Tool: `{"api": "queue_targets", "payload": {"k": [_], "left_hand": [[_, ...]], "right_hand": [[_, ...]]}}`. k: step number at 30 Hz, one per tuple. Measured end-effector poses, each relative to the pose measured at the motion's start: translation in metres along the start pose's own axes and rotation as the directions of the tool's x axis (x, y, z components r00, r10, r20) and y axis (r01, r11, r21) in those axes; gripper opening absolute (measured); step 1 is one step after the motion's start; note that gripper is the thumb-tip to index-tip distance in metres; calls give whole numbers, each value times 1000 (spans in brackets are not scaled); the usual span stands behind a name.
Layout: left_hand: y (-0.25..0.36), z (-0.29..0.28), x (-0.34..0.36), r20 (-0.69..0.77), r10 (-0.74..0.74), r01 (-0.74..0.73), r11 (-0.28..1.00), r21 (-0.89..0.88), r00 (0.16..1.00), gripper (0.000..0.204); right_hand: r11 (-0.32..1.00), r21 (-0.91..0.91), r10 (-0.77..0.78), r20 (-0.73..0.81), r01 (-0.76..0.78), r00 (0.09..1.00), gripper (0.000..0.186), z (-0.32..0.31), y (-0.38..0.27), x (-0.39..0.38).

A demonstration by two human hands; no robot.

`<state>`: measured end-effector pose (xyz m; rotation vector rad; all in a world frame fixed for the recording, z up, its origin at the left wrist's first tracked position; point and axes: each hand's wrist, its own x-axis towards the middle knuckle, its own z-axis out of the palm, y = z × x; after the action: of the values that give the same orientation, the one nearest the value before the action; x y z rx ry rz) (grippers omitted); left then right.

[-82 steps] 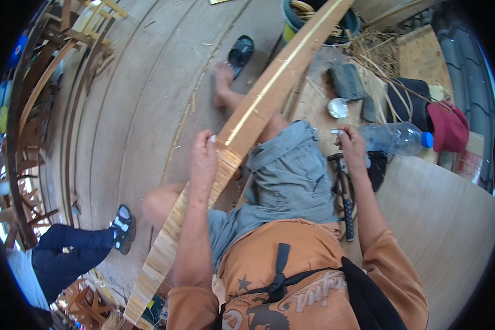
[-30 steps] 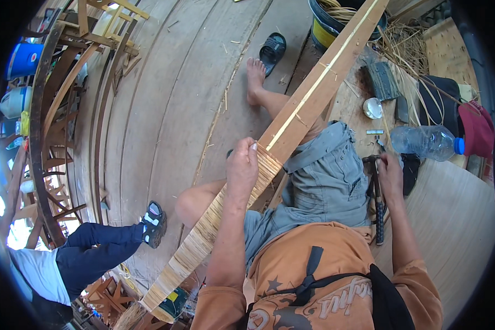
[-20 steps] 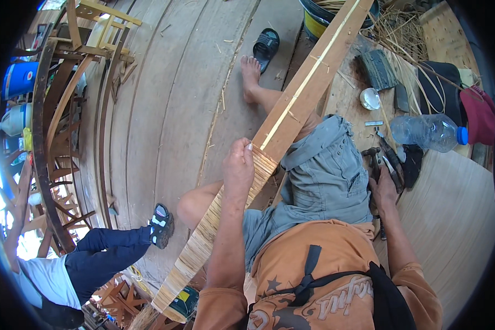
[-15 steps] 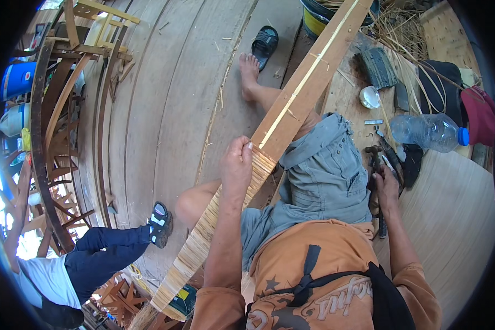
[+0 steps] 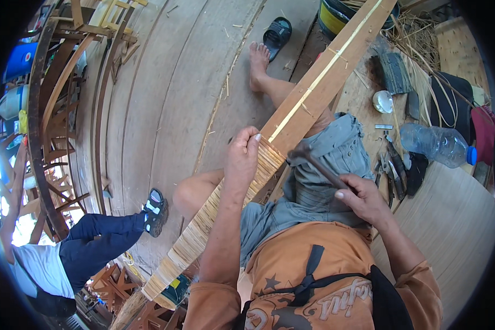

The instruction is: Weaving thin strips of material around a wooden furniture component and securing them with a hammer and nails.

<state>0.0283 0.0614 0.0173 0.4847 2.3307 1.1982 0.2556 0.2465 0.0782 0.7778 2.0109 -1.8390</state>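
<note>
A long brown wooden board (image 5: pixel 297 122) slants across my lap, with a pale strip running along its bare upper half. Its lower half is covered by tightly laid straw-coloured strips (image 5: pixel 203 234). My left hand (image 5: pixel 242 157) is closed at the board's left edge, the thumb pressed where the strips end. In my right hand (image 5: pixel 363 199) is a hammer (image 5: pixel 325 169), gripped by the handle. The hammer head hovers just right of the last strips; I cannot tell whether it touches the board.
At right lie pliers (image 5: pixel 397 165), a clear plastic bottle (image 5: pixel 435 144) with a blue cap, and a small round white container (image 5: pixel 383 102). A black sandal (image 5: pixel 277 37) is beside my bare foot. Curved wooden frames (image 5: pixel 38 137) and another person's leg (image 5: pixel 102 231) are at left.
My right hand has lifted the hammer from among the tools at right and brought it over my lap toward the board. My left hand keeps its hold at the strips' end.
</note>
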Motion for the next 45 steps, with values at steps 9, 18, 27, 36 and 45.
{"api": "queue_targets", "payload": {"k": [9,18,27,36,45], "left_hand": [[-6,3,1,-20,36,-35,997,63,999,12],[6,-6,0,59,-97,92,993,77,994,13],[-6,-8,2,74,-25,24,1000,14,997,13],[-3,-6,1,82,-46,47,999,-6,996,11],[-9,-5,4,51,47,-49,998,43,998,13]], "right_hand": [[976,211,32,71,-47,997,49,15,-33,13],[992,-108,73,153,-57,986,28,27,-40,37],[969,-233,-72,55,83,996,33,34,-51,33],[961,-277,-11,54,25,999,28,30,-53,35],[924,-381,21,131,31,991,27,25,-52,42]]}}
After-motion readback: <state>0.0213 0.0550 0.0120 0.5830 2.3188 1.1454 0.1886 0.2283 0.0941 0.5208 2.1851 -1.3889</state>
